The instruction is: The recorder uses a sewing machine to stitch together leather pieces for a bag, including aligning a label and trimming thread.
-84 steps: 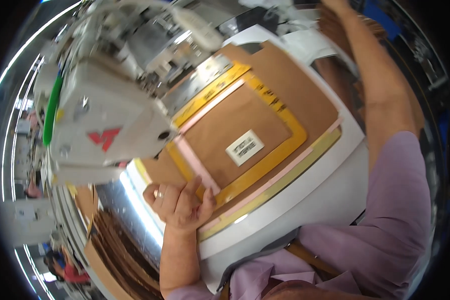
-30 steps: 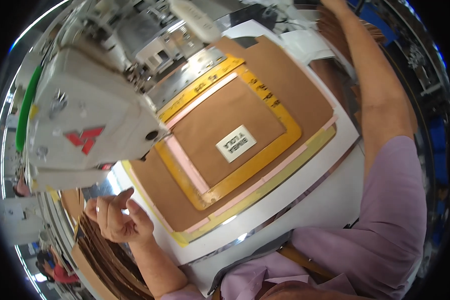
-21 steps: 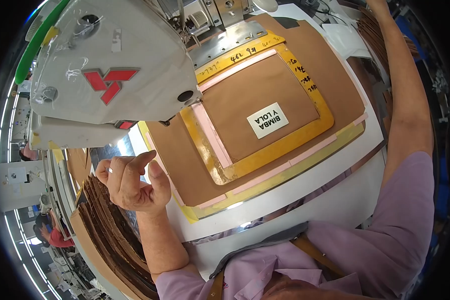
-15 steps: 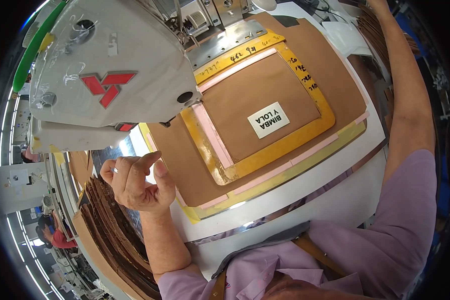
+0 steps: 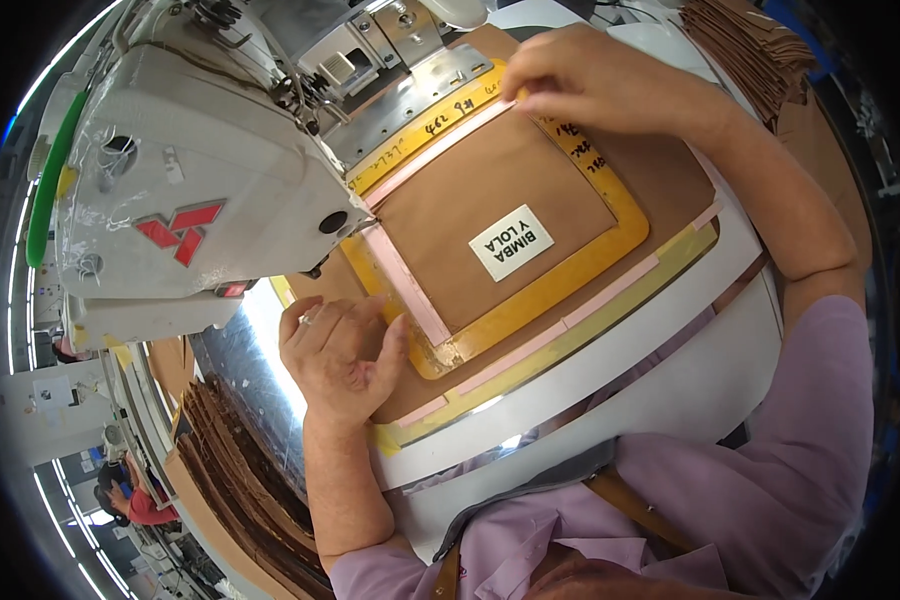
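Note:
A yellow clamp frame (image 5: 530, 325) with handwritten marks lies around a brown panel (image 5: 450, 220) on the sewing machine's bed. On that panel sits a white rectangular label (image 5: 511, 243) with dark lettering. Pale pink strips (image 5: 407, 290) run along the frame's inner edges. My right hand (image 5: 605, 82) is at the frame's far right corner, thumb and forefinger pinched together there; whatever is between them is too small to make out. My left hand (image 5: 342, 358) hovers at the frame's near left side, fingers loosely bent, thumb apart, nothing visible in it.
The grey sewing machine head (image 5: 220, 190) stands at the left, close to the frame. A stack of brown pieces (image 5: 240, 460) lies at the lower left, and another brown stack (image 5: 745, 50) at the far right. A white board (image 5: 590, 380) lies beneath the work.
My right hand has come in from the far right stack to the frame's far corner. The left hand has shifted right and loosened from a tighter curl. The whole view has shifted slightly.

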### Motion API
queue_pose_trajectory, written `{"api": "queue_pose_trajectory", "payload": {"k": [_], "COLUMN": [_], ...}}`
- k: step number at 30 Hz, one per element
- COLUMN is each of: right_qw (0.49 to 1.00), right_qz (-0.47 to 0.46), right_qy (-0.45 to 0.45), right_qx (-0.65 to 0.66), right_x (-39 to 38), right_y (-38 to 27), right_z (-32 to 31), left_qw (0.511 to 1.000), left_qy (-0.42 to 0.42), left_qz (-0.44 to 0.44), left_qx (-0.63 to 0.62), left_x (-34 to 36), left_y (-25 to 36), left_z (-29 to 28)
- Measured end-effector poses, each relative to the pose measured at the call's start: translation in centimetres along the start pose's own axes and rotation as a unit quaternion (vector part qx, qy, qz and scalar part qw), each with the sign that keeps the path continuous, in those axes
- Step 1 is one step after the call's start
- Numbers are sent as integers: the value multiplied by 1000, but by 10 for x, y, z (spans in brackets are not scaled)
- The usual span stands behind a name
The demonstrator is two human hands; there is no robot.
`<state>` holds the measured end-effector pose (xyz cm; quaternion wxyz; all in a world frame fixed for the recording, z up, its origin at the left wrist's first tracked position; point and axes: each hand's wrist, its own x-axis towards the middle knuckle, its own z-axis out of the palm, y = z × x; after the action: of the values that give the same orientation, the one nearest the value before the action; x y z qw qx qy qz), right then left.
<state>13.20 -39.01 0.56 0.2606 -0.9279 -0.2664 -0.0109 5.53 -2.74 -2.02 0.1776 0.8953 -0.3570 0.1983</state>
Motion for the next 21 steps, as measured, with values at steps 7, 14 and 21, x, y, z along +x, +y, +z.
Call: {"api": "queue_pose_trajectory", "payload": {"k": [7, 14, 21], "right_qw": [983, 977, 981], "right_qz": [-175, -204, -188], "right_qy": [16, 57, -13], "right_qx": [51, 29, 47], "right_x": [70, 85, 84], "right_y": [-36, -48, -51], "right_z": [83, 108, 103], "left_qw": [1000, 1000, 1000], "left_qy": [-7, -21, -17], "left_qz": [13, -4, -8], "left_qx": [-16, -16, -23], "left_x": [1, 1, 0], "left_y": [-7, -5, -7], "left_z": [12, 8, 12]}}
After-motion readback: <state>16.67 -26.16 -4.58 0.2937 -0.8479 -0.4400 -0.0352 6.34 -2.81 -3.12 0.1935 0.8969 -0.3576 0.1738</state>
